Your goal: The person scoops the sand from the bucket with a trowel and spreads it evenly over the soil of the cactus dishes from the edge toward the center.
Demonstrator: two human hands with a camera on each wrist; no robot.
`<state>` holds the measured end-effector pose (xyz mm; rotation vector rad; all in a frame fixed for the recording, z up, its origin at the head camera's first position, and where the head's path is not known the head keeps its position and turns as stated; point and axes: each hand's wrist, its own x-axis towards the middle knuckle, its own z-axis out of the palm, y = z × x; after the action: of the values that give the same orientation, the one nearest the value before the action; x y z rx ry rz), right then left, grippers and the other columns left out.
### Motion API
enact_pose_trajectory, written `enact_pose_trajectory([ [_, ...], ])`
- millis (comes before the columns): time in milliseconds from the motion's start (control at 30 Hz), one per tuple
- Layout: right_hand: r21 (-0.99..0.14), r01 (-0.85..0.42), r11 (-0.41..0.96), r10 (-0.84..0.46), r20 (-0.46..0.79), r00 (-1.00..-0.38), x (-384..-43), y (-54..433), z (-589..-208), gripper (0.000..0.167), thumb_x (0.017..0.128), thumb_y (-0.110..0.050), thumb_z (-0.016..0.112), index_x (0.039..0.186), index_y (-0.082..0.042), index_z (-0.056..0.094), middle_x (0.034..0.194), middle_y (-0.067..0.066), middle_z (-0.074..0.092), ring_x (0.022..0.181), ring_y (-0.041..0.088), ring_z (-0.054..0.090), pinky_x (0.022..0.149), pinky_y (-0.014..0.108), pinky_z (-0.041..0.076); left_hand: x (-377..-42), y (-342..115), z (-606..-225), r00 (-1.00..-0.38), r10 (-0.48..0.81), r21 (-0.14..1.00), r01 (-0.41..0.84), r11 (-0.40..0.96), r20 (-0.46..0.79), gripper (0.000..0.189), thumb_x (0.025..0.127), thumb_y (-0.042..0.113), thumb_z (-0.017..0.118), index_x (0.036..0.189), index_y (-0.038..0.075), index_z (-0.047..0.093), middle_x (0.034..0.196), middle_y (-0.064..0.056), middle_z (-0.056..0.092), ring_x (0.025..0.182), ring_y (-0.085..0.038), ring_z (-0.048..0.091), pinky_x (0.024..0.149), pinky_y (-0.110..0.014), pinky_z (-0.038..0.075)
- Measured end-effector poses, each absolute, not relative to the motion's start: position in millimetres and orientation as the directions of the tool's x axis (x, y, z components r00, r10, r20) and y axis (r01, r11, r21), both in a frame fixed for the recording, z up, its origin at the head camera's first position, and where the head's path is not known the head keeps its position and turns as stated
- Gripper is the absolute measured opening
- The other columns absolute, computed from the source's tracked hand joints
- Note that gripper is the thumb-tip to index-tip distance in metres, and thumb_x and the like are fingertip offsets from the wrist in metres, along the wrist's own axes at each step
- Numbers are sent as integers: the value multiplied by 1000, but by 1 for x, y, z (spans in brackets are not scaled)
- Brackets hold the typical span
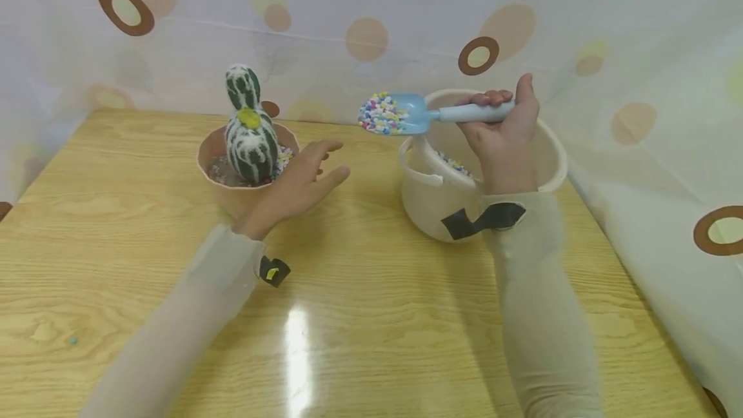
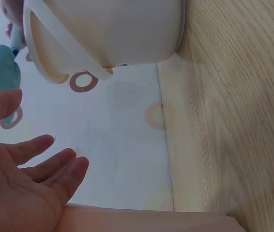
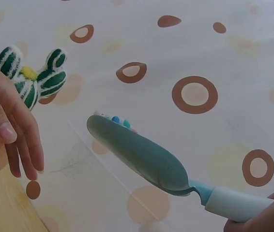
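My right hand [image 1: 505, 128] grips the white handle of a small blue hand trowel [image 1: 415, 111] above a cream bucket [image 1: 441, 202]. Colourful pellets [image 1: 382, 113] fill the front of its blade, which points left. In the right wrist view the trowel [image 3: 142, 154] shows from its underside. My left hand [image 1: 302, 179], fingers spread and holding nothing, is beside a peach-coloured flowerpot [image 1: 215, 179]. A green and white fuzzy cactus [image 1: 252, 140] with a yellow flower stands in that pot. Some pellets [image 1: 284, 159] lie in the pot on its right side, partly hidden by the hand.
More pellets [image 1: 453, 163] show inside the bucket, whose handle [image 1: 420, 176] hangs over its left side. Both containers stand on a wooden table [image 1: 371, 315]. A curtain with circles [image 1: 325, 11] hangs behind and to the right. A tiny green speck [image 1: 73, 340] lies at front left.
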<state>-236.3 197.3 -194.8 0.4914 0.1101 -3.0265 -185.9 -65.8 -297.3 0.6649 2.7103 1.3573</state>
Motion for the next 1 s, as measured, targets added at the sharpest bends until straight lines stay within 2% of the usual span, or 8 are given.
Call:
enact_pose_trajectory([
  [300, -109, 133, -985, -92, -315, -944, -240, 181, -194, 59, 91, -45, 58, 54, -6, 34, 49, 5, 32, 44, 20, 31, 61, 33, 28, -184, -67, -302, -911, 383, 767, 353, 537, 151, 55, 101, 28, 45, 145, -1, 31, 148, -20, 35, 131, -36, 37, 105, -47, 39],
  [500, -161, 137, -978, -83, -305, -949, -242, 170, -194, 59, 92, -45, 57, 55, -6, 34, 48, 5, 34, 44, 21, 33, 61, 33, 30, -182, -68, -302, -909, 386, 765, 359, 535, 157, 54, 101, 27, 46, 144, -2, 32, 147, -21, 36, 130, -37, 38, 105, -48, 40],
  [1000, -184, 161, -970, -100, -303, -948, -247, 137, -196, 56, 93, -42, 58, 55, -7, 35, 50, 2, 33, 44, 18, 34, 60, 30, 29, -175, -76, -306, -918, 375, 767, 332, 549, 129, 55, 101, 30, 44, 145, 0, 30, 147, -21, 33, 133, -37, 35, 106, -50, 38],
])
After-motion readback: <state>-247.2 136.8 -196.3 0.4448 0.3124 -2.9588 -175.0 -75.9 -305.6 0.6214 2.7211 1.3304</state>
